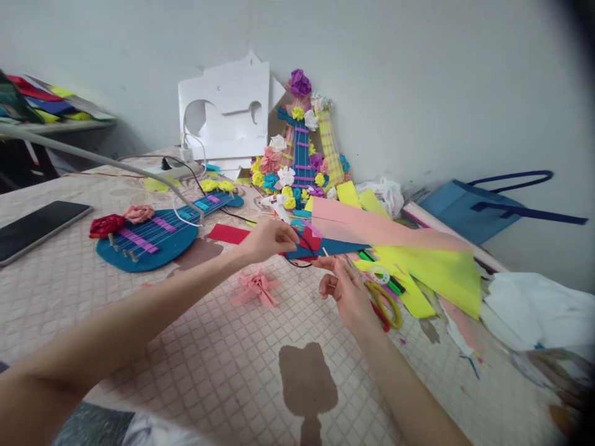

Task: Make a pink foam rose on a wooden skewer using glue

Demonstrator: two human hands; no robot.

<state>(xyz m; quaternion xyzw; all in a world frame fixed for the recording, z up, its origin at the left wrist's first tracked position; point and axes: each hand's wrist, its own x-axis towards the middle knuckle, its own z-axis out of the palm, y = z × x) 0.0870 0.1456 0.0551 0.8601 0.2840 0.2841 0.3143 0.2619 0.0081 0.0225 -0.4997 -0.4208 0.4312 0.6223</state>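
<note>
Pinched at its fingertips, my left hand (272, 240) hovers over the middle of the table. What it holds, if anything, is too small to make out. To its right, my right hand (346, 288) has its upper fingers drawn together and its lower ones curled; its grip is unclear too. A thin black cord (300, 265) loops between the two hands, close to the fingertips. A short pale stick (325, 251) shows just above the right fingers. Below my left hand lies a pink fabric flower (258, 286) with pointed petals. Behind it stands a white glue gun (277, 204).
A blue guitar-shaped craft (181, 232) and a phone (41, 229) lie left. Decorated guitars (301, 148) lean on the wall. Pink sheet (362, 226), yellow sheet (441, 272), a tape roll (379, 274) and scissors (390, 303) lie right. A lamp arm (102, 152) crosses the left side.
</note>
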